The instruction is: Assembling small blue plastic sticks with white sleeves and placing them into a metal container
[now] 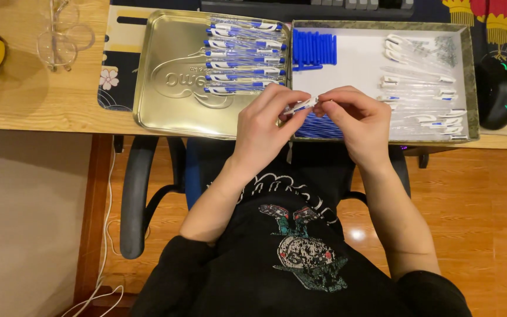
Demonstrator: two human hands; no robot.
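Our left hand [263, 126] and right hand [356, 120] meet over the front edge of the bench [30, 100], both pinched on one small pen part [301, 106], a clear and white piece with a touch of blue, held between the thumbs and forefingers. The part lies with its long axis running left to right, tipped slightly up toward the right, so that each hand grips one end; the left hand covers more of its length, while the right hand's fingertips close on the right tip. It sits just above the seam where two shallow containers touch. To our left the metal tin lid [159, 111] holds a neat row of finished blue-and-clear pens [244, 58], stacked parallel and lying crosswise. To our right the white-lined tray [359, 64] carries a bundle of blue refills [315, 48] at its upper left, more blue pieces [319, 128] partly hidden under our right hand, and loose clear barrels with white clips [423, 88] spread along its right side. Both stocks lie beyond the hands, away from our body. A pair of glasses [60, 35] rests at the far left, a black mouse [497, 91] at the far right, and a black chair [142, 194] shows below the bench.
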